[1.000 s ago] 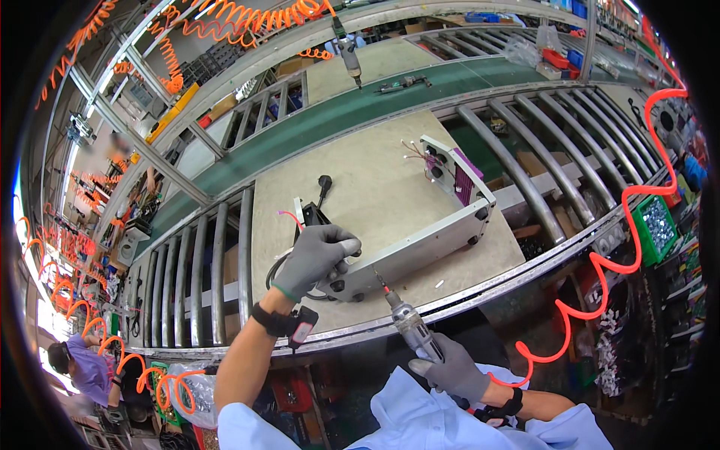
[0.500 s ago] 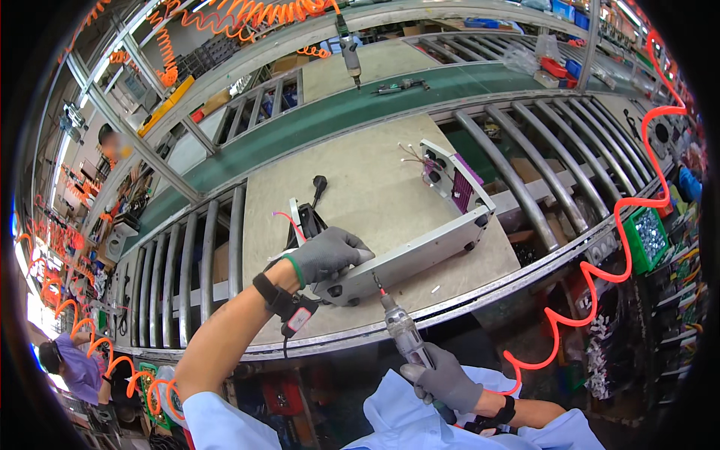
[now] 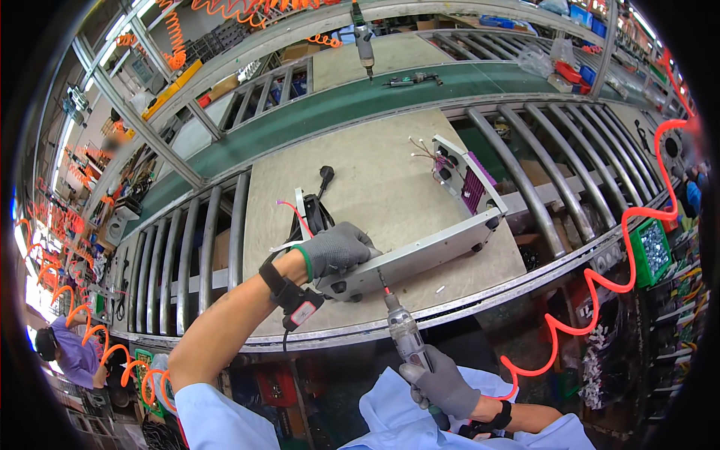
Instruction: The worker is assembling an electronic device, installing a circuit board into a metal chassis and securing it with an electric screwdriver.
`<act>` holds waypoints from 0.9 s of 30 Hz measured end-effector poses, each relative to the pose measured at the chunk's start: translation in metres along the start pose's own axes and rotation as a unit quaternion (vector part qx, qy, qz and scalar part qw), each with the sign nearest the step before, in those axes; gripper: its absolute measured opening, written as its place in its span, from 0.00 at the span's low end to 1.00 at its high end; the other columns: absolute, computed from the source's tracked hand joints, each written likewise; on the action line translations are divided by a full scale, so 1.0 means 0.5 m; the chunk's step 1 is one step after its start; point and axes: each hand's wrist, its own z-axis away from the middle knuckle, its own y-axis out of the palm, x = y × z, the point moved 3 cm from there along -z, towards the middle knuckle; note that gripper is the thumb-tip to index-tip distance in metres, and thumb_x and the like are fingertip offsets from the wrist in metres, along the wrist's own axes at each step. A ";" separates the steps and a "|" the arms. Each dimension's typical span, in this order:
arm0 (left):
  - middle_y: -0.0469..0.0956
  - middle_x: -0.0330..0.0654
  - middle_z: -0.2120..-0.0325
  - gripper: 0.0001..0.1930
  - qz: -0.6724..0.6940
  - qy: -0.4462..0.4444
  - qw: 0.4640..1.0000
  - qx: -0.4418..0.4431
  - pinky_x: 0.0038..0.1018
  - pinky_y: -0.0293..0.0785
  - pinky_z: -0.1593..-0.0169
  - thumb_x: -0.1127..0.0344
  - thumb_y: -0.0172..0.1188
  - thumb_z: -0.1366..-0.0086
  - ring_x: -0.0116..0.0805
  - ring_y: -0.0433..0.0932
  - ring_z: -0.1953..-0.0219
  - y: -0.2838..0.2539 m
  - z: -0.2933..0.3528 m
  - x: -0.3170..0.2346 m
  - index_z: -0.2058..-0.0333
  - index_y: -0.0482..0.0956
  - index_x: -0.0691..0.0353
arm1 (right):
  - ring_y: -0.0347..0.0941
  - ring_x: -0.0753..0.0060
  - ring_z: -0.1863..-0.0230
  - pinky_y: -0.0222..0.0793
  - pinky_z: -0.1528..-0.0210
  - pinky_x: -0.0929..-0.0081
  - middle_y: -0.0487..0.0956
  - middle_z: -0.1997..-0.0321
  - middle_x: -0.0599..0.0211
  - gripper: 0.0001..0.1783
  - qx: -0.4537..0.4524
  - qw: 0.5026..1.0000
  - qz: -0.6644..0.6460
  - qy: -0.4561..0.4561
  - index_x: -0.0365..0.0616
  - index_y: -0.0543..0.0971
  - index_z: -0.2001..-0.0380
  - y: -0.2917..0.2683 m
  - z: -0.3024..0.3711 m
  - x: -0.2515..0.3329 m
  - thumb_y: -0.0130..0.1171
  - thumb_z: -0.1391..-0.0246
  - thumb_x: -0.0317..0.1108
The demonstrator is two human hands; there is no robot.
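Note:
A metal chassis frame (image 3: pixel 431 251) with black feet stands on a pale board (image 3: pixel 367 161). My left hand (image 3: pixel 339 250), in a grey glove, is closed over the near panel's left end, fingers over its top edge. In my gloved right hand (image 3: pixel 444 384) is a power screwdriver (image 3: pixel 407 339), pointing up and away from me. Its bit overlaps the panel's outer face beside my left fingers; whether it touches a screw is too small to tell. A purple finned part (image 3: pixel 474 189) and loose wires (image 3: pixel 427 152) sit at the chassis's right end. Behind my left hand lies a black power cord (image 3: pixel 319 214).
Metal rollers (image 3: pixel 521 176) flank the board, with a green belt (image 3: pixel 292 124) beyond. Another screwdriver (image 3: pixel 364 46) hangs above the belt. A coiled orange hose (image 3: pixel 592 289) loops at right by a green bin (image 3: pixel 650 251). A person in purple (image 3: pixel 75 352) is far left.
My view has shifted slightly, so the whole scene sits a little differently. Both hands and the screwdriver keep about the same place against the chassis.

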 end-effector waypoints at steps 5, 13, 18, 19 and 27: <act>0.80 0.37 0.76 0.17 0.012 -0.002 1.000 0.027 0.26 0.68 0.71 0.55 0.64 0.37 0.23 0.72 0.76 -0.001 -0.004 0.000 0.64 0.86 0.66 | 0.71 0.82 0.80 0.68 0.80 0.78 0.72 0.73 0.69 0.22 -0.011 1.000 0.006 -0.009 0.40 0.70 0.54 0.001 -0.001 -0.004 0.64 0.42 0.43; 0.83 0.49 0.69 0.13 -0.027 0.256 0.915 -0.312 0.31 0.77 0.61 0.64 0.63 0.37 0.37 0.82 0.67 0.090 0.088 -0.030 0.59 0.83 0.67 | 0.71 0.81 0.80 0.68 0.80 0.78 0.74 0.72 0.68 0.26 -0.047 0.996 0.049 -0.065 0.40 0.70 0.49 -0.099 0.009 -0.050 0.67 0.46 0.40; 0.80 0.49 0.71 0.07 -0.097 0.242 0.906 -0.333 0.39 0.77 0.64 0.68 0.63 0.39 0.49 0.81 0.68 0.267 0.036 0.012 0.63 0.82 0.60 | 0.71 0.81 0.81 0.69 0.81 0.77 0.74 0.71 0.67 0.31 -0.130 0.989 0.074 -0.019 0.38 0.71 0.44 -0.181 0.021 -0.094 0.68 0.47 0.41; 0.80 0.48 0.71 0.07 -0.152 0.229 0.889 -0.366 0.40 0.77 0.65 0.67 0.63 0.39 0.49 0.81 0.68 0.292 0.011 0.020 0.63 0.82 0.59 | 0.71 0.81 0.81 0.69 0.81 0.77 0.74 0.72 0.67 0.30 -0.127 0.989 0.075 -0.022 0.38 0.71 0.46 -0.190 0.024 -0.098 0.68 0.47 0.41; 0.80 0.46 0.67 0.07 -0.169 0.262 0.840 -0.444 0.36 0.77 0.69 0.67 0.60 0.35 0.43 0.80 0.72 0.344 -0.022 0.036 0.59 0.79 0.61 | 0.74 0.77 0.76 0.72 0.73 0.74 0.77 0.71 0.66 0.28 -0.127 0.986 0.104 -0.035 0.39 0.73 0.50 -0.211 0.032 -0.112 0.69 0.48 0.43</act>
